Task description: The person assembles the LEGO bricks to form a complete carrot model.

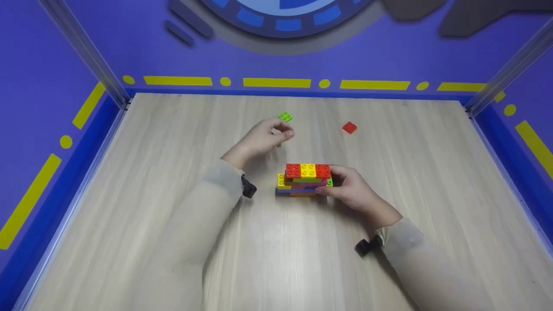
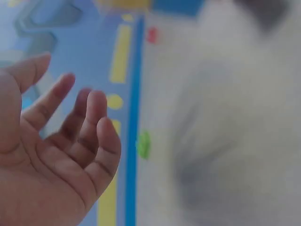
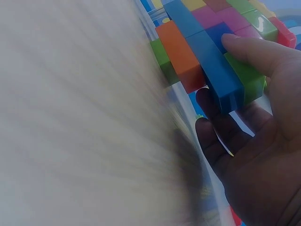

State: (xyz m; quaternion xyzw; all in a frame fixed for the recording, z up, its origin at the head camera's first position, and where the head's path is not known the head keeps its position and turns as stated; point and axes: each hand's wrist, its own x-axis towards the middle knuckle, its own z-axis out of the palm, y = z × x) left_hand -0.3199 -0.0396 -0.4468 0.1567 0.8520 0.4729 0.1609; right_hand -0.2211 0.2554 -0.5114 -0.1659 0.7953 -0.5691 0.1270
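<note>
My right hand grips a build of stacked toy bricks by its right end, thumb on the near side and fingers behind. Red and yellow studded bricks top the build. In the right wrist view its side shows blue, orange, green and pink bricks, with my thumb pressed on a dark blue one. My left hand hovers to the upper left of the build, fingers loosely bent and holding nothing. Just beyond that hand lies a light green brick, also visible in the left wrist view.
A red brick lies on the wooden table, right of the green one. Blue panels with yellow markings wall the table at the back and both sides. Metal posts stand at the back corners.
</note>
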